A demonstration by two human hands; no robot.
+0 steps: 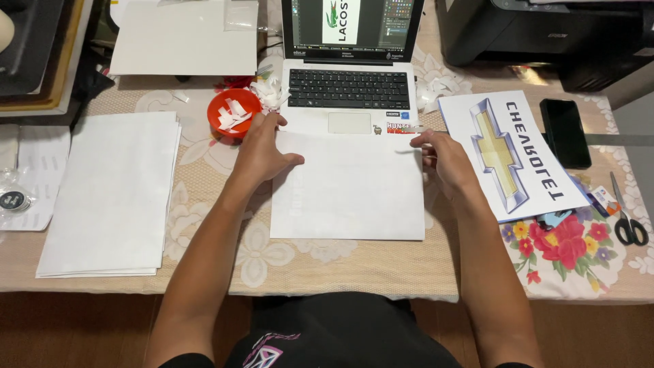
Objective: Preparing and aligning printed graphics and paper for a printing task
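Both grips (262, 151) on white sheet (347, 191)

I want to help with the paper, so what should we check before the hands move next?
1. Left hand flat on the white sheet: ok.
2. Right hand at the sheet's top right corner: ok; whether it pinches the edge: cannot tell.
3. Sheet lies fully on the table: not ok, its top edge overlaps the laptop.
4. Red bowl of paper scraps beside the left hand, not touching the sheet: ok.
5. Scissors away from both hands: ok.
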